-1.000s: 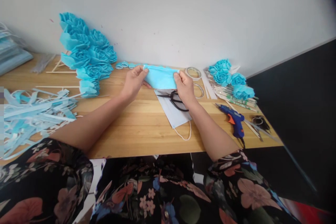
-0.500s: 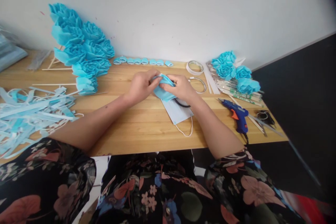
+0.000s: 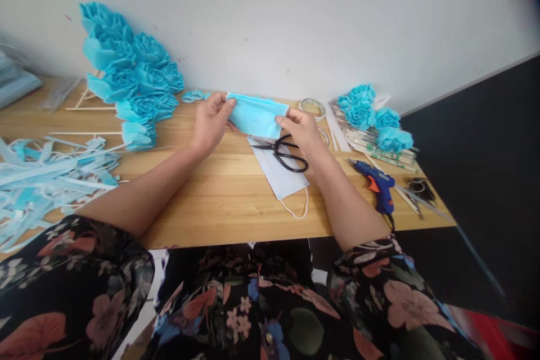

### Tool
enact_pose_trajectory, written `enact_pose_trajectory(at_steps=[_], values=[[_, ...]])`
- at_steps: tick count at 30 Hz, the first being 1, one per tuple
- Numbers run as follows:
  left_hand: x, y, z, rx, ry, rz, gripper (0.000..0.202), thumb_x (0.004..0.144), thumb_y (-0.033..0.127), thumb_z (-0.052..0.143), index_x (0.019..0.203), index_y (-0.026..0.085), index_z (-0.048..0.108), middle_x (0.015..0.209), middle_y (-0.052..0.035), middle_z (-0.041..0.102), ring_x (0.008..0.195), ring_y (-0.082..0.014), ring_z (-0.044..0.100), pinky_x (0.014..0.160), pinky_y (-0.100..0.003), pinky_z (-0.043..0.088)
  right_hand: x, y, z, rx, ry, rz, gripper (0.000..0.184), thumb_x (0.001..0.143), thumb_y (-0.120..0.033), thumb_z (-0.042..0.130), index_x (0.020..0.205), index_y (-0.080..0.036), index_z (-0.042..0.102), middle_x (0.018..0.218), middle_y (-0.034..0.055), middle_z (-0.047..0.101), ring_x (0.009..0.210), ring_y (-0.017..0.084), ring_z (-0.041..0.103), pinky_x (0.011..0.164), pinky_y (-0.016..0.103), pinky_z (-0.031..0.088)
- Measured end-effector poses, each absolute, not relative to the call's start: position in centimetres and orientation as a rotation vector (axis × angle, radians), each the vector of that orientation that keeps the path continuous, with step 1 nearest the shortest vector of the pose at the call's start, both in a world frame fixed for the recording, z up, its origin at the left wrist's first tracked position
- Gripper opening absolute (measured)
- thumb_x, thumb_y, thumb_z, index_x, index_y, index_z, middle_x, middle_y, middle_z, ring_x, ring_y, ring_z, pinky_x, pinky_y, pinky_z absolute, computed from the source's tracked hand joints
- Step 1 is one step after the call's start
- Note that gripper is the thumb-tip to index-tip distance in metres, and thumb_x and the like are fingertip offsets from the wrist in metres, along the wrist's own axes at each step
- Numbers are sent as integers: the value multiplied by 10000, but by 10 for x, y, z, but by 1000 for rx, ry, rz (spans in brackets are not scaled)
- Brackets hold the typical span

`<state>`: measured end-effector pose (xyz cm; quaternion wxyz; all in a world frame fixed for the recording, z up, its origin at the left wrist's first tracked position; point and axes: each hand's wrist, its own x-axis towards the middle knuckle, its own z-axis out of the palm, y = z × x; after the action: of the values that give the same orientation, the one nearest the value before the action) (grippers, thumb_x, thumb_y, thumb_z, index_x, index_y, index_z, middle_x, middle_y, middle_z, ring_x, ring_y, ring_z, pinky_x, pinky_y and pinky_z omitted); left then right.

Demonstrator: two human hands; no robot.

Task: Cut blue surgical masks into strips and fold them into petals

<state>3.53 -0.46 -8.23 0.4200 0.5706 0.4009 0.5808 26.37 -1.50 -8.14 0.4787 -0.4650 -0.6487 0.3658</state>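
A blue rectangle of face mask fabric [image 3: 257,115] is stretched flat between my two hands above the table. My left hand [image 3: 212,121] pinches its left edge, thumb in front. At its right edge my right hand [image 3: 302,128] grips with thumb and fingers. Below the fabric, black-handled scissors [image 3: 291,160] lie across a pale face mask [image 3: 278,177] whose white ear loop [image 3: 297,211] hangs toward me. Small folded blue pieces [image 3: 193,96] sit along the wall, partly hidden behind my left hand and the fabric.
Blue fabric roses [image 3: 135,76] on sticks stand at the left, above a heap of cut strips [image 3: 50,180]. To the right are a tape roll [image 3: 312,108], more blue roses [image 3: 358,107], glue sticks in a packet [image 3: 358,138] and a blue glue gun [image 3: 377,183]. A wall borders the back.
The bunched blue fabric is now spread out flat and raised. My hands have moved apart, and the scissors underneath have come into full view.
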Motion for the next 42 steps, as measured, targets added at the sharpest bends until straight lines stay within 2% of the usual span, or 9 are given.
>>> enact_pose_trajectory(at_steps=[8,14,20,23,27,29,35,39,42], values=[[34,-1,-92,1332,958,1437,340,859,528,676,841,213,550,764,4,512,689,-145,568,607,-275,571,259,-19,-77,-1169,-1588,886,269,827,-460,658,762,-202,624,727,-4,599,754,166,572,683,295,490],[37,-4,-90,1311,952,1444,382,825,558,700,824,212,540,743,19,514,634,-125,541,556,-264,558,258,-21,-73,-1109,-1516,972,381,826,-579,648,946,-217,651,872,23,665,806,177,604,724,311,511],[40,-7,-92,1370,948,1363,391,828,577,674,819,211,537,721,24,501,624,-130,526,571,-278,536,257,-23,-70,-1131,-1510,679,316,873,-524,627,849,-209,623,780,0,617,720,152,554,677,296,463],[35,-7,-87,1496,1040,1427,372,893,567,595,810,207,551,738,3,555,719,-158,580,689,-295,531,255,-29,-65,-1160,-1604,519,257,925,-456,583,853,-213,626,727,-10,599,668,148,541,643,292,439],[30,-14,-70,1872,1098,1488,375,953,541,507,1026,197,638,1068,-77,705,1064,-222,623,968,-368,478,247,-41,-58,-1088,-1808,316,190,945,-358,580,849,-213,659,712,-9,635,659,149,580,659,291,434],[32,-18,-64,2111,1038,1399,386,943,534,524,1059,196,671,1139,-93,718,1116,-246,619,1022,-411,443,244,-46,-57,-1055,-1904,219,183,950,-331,583,851,-210,678,724,-2,661,677,152,605,673,292,433],[41,-23,-72,2371,930,1227,292,944,411,534,807,212,699,791,-50,721,831,-219,644,957,-442,438,237,-51,-60,-1047,-2051,55,184,960,-317,579,858,-209,687,691,4,660,653,155,602,637,295,410],[41,-24,-73,2353,937,1198,248,925,336,521,769,202,659,768,-39,697,767,-197,612,920,-421,434,236,-50,-61,-1045,-2089,2,197,972,-306,548,849,-213,671,731,17,678,693,164,609,692,307,429],[39,-22,-72,2347,971,1157,242,909,313,498,739,199,627,747,-25,672,746,-185,587,954,-419,422,240,-48,-60,-1030,-2050,-4,201,967,-290,533,840,-213,667,736,19,683,703,167,620,703,306,440]])
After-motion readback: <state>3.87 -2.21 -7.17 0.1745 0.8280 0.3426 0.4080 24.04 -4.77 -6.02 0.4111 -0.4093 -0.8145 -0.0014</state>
